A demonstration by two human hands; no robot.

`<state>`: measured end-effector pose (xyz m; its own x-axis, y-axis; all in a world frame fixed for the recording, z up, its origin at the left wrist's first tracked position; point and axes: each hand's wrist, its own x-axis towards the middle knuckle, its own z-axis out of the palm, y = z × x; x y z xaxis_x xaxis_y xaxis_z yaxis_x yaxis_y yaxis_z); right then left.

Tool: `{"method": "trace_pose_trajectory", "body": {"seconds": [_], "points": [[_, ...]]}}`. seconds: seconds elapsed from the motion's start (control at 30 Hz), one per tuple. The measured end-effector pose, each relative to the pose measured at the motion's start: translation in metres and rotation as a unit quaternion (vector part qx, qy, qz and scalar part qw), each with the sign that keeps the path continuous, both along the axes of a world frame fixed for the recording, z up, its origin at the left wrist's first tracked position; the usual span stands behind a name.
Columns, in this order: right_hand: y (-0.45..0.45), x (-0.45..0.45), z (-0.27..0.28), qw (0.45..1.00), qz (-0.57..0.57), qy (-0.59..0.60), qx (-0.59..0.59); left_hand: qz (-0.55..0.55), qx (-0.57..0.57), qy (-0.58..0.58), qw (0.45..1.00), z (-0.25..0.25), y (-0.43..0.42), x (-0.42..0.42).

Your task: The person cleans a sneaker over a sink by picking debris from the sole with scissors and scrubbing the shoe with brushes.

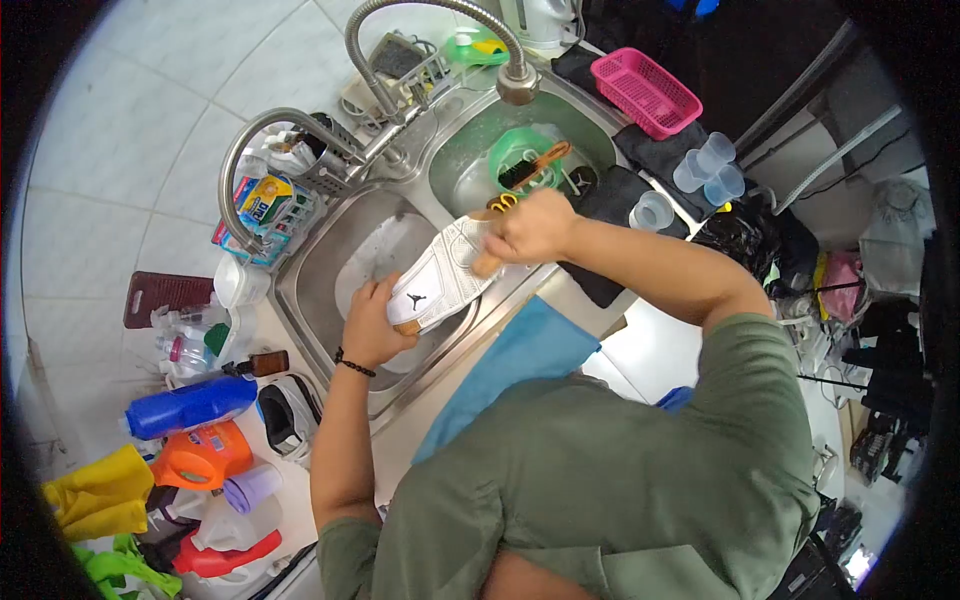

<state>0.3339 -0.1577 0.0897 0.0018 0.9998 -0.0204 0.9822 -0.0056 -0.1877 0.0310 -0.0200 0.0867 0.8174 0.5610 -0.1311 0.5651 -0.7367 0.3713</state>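
A white shoe sole point(428, 287) with a black logo and tan patches is held over the left basin of the steel sink point(290, 283). My left hand point(372, 325) is closed around its lower end, a dark bead bracelet on the wrist. At the sole's upper end, my right hand point(532, 228) grips a wooden-handled brush point(487, 263), mostly hidden by the fingers and slightly blurred. Another brush point(535, 166) with dark bristles rests on a green bowl point(506, 147) in the right basin.
Two curved faucets point(518, 80) rise behind the basins. A pink basket point(648, 92) and plastic cups point(716, 152) stand at the right. At the left are a white and black shoe point(289, 418), a blue bottle point(190, 406) and an orange jug point(203, 455). A blue cloth point(515, 365) lies along the front edge.
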Motion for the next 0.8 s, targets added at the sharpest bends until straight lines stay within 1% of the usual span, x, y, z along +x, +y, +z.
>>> {"method": "trace_pose_trajectory", "body": {"seconds": [0.07,0.13,0.17,0.2,0.27,0.3,0.33,0.4,0.43,0.47,0.53,0.57,0.6,0.67,0.7,0.73,0.8], "points": [[0.005,0.017,-0.003,0.997,-0.007,-0.006,-0.072,-0.005,0.034,-0.021,0.999,0.001,-0.005,0.000],[0.018,0.029,-0.006,0.996,-0.013,-0.093,0.011,0.003,0.053,-0.022,0.998,0.007,-0.015,0.003],[0.016,0.013,-0.015,0.991,-0.116,0.060,-0.022,0.013,0.055,-0.012,0.998,0.013,-0.020,0.005],[0.008,-0.013,0.002,0.988,-0.135,0.033,-0.068,0.023,0.059,-0.004,0.998,0.018,-0.025,0.009],[-0.014,-0.034,-0.004,1.000,0.002,0.019,-0.013,0.021,0.084,-0.002,0.996,0.022,-0.030,0.011],[-0.013,-0.021,-0.017,0.996,-0.065,0.068,-0.007,0.020,0.096,0.001,0.995,0.022,-0.032,0.010],[-0.008,0.003,-0.023,0.995,-0.081,0.049,-0.030,0.021,0.090,-0.004,0.996,0.020,-0.036,0.006],[0.002,0.021,-0.022,0.974,-0.213,0.072,-0.031,0.023,0.086,-0.023,0.996,0.018,-0.035,0.008],[-0.003,0.002,-0.012,0.985,-0.163,0.046,-0.041,0.028,0.086,-0.019,0.996,0.018,-0.036,0.008],[-0.008,-0.024,-0.001,0.983,-0.157,0.089,-0.043,0.032,0.086,-0.018,0.996,0.019,-0.037,0.010],[-0.014,-0.050,-0.016,0.997,-0.054,0.045,0.019,0.035,0.090,-0.023,0.995,0.017,-0.039,0.009],[-0.004,-0.033,-0.022,0.991,-0.112,0.062,-0.022,0.031,0.096,-0.029,0.994,0.016,-0.039,0.007],[0.007,-0.007,-0.036,0.989,-0.146,0.030,-0.020,0.028,0.101,-0.036,0.994,0.014,-0.041,0.005],[0.010,0.005,-0.018,0.973,-0.217,0.066,-0.037,0.032,0.102,-0.026,0.994,0.017,-0.044,0.005],[0.003,-0.016,-0.013,0.968,-0.222,0.116,-0.015,0.033,0.105,-0.023,0.994,0.019,-0.043,0.008],[-0.002,-0.038,-0.007,0.983,-0.161,0.086,-0.021,0.034,0.106,-0.026,0.993,0.018,-0.043,0.011],[-0.012,-0.065,-0.012,0.999,-0.025,0.030,-0.022,0.036,0.107,-0.022,0.993,0.015,-0.043,0.008]]}}
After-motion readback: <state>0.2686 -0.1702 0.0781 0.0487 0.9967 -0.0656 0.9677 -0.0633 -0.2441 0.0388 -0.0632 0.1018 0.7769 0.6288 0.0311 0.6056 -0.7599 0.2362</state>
